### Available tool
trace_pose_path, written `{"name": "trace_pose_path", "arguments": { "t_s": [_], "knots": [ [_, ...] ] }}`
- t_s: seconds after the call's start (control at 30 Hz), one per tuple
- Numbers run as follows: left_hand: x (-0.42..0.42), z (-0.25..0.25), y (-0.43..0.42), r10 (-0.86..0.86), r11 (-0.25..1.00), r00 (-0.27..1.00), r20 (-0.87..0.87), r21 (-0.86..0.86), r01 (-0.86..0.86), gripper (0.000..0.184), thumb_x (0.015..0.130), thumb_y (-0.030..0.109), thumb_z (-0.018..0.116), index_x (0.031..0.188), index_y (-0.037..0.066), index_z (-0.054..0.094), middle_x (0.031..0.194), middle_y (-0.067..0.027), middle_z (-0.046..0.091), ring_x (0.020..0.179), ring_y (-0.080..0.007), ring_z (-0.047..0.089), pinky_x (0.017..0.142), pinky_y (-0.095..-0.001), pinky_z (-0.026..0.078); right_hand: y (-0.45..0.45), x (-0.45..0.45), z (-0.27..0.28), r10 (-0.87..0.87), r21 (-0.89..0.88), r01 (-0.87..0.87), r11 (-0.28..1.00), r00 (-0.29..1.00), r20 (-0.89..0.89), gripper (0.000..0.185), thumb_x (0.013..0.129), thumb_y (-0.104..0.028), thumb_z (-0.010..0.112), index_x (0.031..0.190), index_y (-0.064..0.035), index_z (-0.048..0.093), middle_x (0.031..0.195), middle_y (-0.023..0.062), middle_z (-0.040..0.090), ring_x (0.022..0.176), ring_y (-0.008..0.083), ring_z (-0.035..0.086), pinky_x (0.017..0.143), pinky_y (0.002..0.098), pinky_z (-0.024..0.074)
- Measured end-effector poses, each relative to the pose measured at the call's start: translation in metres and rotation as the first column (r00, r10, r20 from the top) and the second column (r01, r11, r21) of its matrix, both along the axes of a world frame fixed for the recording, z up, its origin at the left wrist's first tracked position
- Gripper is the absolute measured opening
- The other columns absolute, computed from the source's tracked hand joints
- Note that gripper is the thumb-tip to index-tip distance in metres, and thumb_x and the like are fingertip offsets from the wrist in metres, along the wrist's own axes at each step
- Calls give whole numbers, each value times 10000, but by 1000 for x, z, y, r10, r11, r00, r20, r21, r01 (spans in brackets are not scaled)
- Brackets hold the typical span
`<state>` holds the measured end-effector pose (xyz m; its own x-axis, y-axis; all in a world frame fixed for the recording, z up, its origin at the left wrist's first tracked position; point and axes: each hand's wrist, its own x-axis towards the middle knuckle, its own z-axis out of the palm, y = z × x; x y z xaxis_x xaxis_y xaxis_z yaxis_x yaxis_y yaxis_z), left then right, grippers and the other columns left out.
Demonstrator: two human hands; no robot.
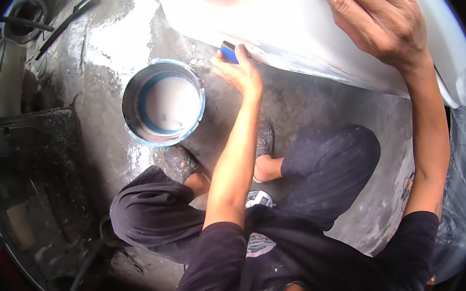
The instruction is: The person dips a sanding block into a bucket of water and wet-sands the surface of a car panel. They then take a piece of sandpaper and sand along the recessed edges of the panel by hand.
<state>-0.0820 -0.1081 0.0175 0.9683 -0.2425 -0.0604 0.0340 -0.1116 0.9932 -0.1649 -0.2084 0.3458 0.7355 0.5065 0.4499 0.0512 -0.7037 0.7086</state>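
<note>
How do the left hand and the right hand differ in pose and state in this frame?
The left hand is curled around a blue block; the right hand is extended, with nothing visible in its grasp.
The left hand is entirely within the frame, while the right hand's fingers are partly cut off at the top.
Shared: both are bare and at the white panel.

Dark short-sleeved shirt (319, 249) (oval chest print (260, 244)); loose dark trousers (334, 164); dark shoes (180, 162) with orange spots.

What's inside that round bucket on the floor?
Inside the bucket is what looks like pale, milky liquid. It looks cloudy, so anything beneath its surface can't be seen.
</note>
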Motion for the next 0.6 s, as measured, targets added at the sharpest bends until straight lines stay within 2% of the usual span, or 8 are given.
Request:
{"name": "trace_pose_path", "arguments": {
  "t_s": [0.07,0.13,0.2,0.3,0.33,0.4,0.5,0.6],
  "knots": [
    [29,-9,-9,44,990,999,1,-131,-43,570,944,238,763,1319,-52,445,1289,-306,454,1241,-402,449,1098,-540,365,-6,-2,-1,11,-49,-12,999,1000,-8,139,800,-95,735,912,-44,799,1049,102,795,1072,260,737,1023,471,574],
    [87,-18,-13,47,999,999,7,-14,-47,511,953,233,746,1272,-46,461,1259,-293,476,1242,-395,462,1083,-551,380,-4,-1,-6,2,-29,-2,1000,1000,13,129,801,-101,741,903,-45,798,1043,100,796,1068,255,740,1023,467,574],
    [131,-21,-18,-35,978,968,-247,-207,-18,453,965,220,708,1242,-44,466,1237,-284,488,1200,-381,492,1047,-550,407,-4,0,-8,6,-29,-5,1000,999,53,120,803,-108,746,893,-46,796,1036,97,797,1063,249,742,1023,464,573],
    [80,-8,-12,26,999,1000,-1,28,-26,467,975,234,708,1274,-35,470,1251,-292,485,1174,-386,521,1034,-535,427,6,0,3,10,-22,-10,1000,999,32,114,815,-114,741,892,-49,795,1055,97,797,1062,249,743,1042,461,564],
    [46,5,-7,-12,998,999,-29,-67,11,502,959,237,714,1297,-37,463,1256,-305,475,1217,-412,489,1068,-541,388,4,0,2,11,-26,-10,1000,999,33,114,815,-114,741,892,-49,795,1055,97,797,1062,249,743,1042,461,564],
    [6,0,-5,32,990,977,209,131,-61,506,951,275,761,1240,-40,490,1190,-304,524,1069,-390,585,970,-514,487,-2,0,-5,18,17,-19,1000,999,41,148,808,-117,734,923,-50,799,1089,106,793,1090,257,735,1068,460,553],
    [66,9,-6,-46,999,993,110,31,43,519,955,228,723,1312,-43,461,1273,-293,479,1202,-430,507,1084,-551,390,10,-4,7,-71,-16,70,997,997,-44,180,797,-105,727,949,-37,796,1108,114,790,1121,262,725,1079,467,545],
    [142,-28,0,-152,985,988,-4,-86,151,531,926,202,796,1294,-40,498,1201,-227,571,1081,-336,629,935,-503,527,17,-5,12,-106,-41,102,994,990,-97,204,781,-98,724,958,-23,794,1134,138,783,1163,276,714,1093,473,531]
  ]
}}
